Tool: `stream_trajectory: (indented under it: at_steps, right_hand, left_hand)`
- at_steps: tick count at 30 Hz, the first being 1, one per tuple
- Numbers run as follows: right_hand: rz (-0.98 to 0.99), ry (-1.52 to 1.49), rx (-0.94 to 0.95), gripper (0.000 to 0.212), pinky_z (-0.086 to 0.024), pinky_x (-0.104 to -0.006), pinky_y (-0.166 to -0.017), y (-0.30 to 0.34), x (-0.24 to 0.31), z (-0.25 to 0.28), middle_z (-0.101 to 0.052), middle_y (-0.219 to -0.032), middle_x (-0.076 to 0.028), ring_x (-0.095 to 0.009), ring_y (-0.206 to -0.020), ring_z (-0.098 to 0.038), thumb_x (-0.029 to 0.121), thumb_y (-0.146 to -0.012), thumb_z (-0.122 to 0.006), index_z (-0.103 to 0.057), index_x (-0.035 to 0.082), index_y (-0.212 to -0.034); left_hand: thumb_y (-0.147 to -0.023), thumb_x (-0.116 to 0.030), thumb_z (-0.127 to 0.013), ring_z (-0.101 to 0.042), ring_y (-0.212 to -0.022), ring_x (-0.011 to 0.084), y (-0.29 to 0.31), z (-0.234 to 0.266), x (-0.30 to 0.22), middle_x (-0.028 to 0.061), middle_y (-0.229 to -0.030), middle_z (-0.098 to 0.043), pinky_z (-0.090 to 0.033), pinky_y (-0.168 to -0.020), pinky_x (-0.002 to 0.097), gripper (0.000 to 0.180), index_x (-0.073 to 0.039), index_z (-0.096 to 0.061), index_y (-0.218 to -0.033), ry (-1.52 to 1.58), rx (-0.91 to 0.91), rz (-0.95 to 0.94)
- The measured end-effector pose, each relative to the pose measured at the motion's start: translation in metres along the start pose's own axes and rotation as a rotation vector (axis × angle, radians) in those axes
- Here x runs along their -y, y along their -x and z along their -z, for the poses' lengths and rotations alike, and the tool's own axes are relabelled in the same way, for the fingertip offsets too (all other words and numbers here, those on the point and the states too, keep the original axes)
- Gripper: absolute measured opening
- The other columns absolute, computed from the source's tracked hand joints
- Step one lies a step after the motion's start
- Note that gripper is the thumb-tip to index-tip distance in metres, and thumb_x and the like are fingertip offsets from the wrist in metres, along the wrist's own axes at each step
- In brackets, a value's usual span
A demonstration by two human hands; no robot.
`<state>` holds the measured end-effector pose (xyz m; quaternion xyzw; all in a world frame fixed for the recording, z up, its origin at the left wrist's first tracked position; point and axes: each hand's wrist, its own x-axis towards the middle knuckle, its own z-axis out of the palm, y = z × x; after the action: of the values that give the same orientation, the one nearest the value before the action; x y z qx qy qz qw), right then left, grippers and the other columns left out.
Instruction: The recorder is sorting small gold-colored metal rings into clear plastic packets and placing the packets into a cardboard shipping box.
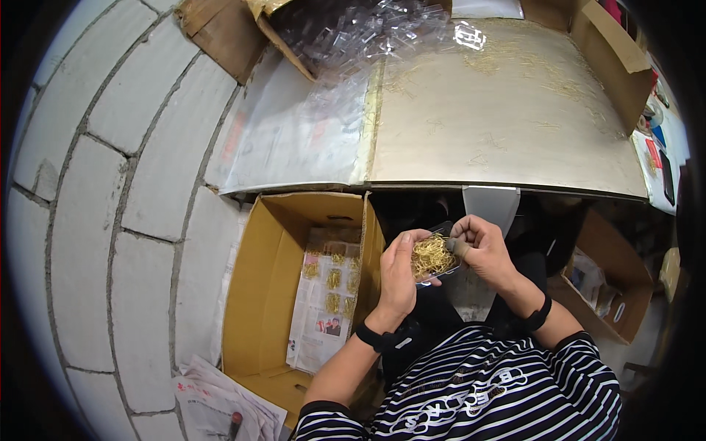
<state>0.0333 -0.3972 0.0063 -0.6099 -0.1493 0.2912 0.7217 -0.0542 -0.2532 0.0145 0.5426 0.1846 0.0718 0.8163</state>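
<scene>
My left hand [401, 273] is wrapped round a small clear plastic box [425, 280], which it holds above my lap. A tangled heap of thin gold-coloured wire pieces [432, 256] fills the box. My right hand [485, 251] is at the box's right side, its fingers curled and pinched together by the rim. Whatever those fingertips grip is too small to make out. To the left of my left arm, a deep cardboard box [276, 253] holds several filled clear boxes [334, 279] lying on printed paper.
Ahead stands a worktable [471, 132] with loose gold wire pieces [544, 73] scattered over it. Empty clear plastic boxes [368, 37] are heaped at its far left. Another cardboard box [614, 275] stands at right. Papers [220, 400] lie at lower left beside a pale block wall [88, 198].
</scene>
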Motion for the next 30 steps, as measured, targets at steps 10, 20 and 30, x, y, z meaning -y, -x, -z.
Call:
stream_trajectory:
  at_steps: [10, 20, 30]
  right_hand:
    - [0.052, -0.025, 0.196, 0.037, -0.045, -0.0224, -0.053, -0.003, 0.000, -0.031, -0.054, -0.074, -0.004, -0.008, -0.062, -0.050, 0.019, -0.090, -0.054, -0.049, -0.003, -0.120]
    - [-0.061, 0.300, 0.067, 0.025, -0.045, -0.0204, -0.054, -0.003, -0.025, 0.014, -0.057, -0.075, -0.004, -0.009, -0.064, -0.055, 0.011, -0.088, -0.057, -0.056, -0.001, -0.110]
    - [-0.150, 0.978, 0.384, 0.034, -0.050, -0.0338, -0.072, -0.009, -0.028, -0.029, -0.063, -0.091, -0.018, -0.030, -0.079, -0.064, 0.000, -0.077, -0.060, -0.056, -0.003, -0.111]
  left_hand:
    - [-0.100, -0.028, -0.037, -0.064, -0.072, 0.0137, 0.010, 0.066, -0.050, 0.0086, -0.093, -0.061, -0.055, -0.046, 0.0271, 0.035, 0.000, -0.057, -0.104, -0.083, -0.079, -0.024]
    - [-0.096, -0.027, -0.049, -0.065, -0.078, 0.0170, 0.029, 0.313, -0.005, 0.0082, -0.096, -0.064, -0.056, -0.064, 0.0311, 0.028, -0.003, -0.061, -0.105, -0.030, -0.783, -0.103]
    - [-0.089, -0.007, -0.057, -0.056, -0.067, 0.0224, 0.051, 0.435, 0.169, 0.0109, -0.087, -0.056, -0.057, -0.070, 0.0394, 0.021, 0.003, -0.054, -0.106, 0.268, -1.217, 0.114]
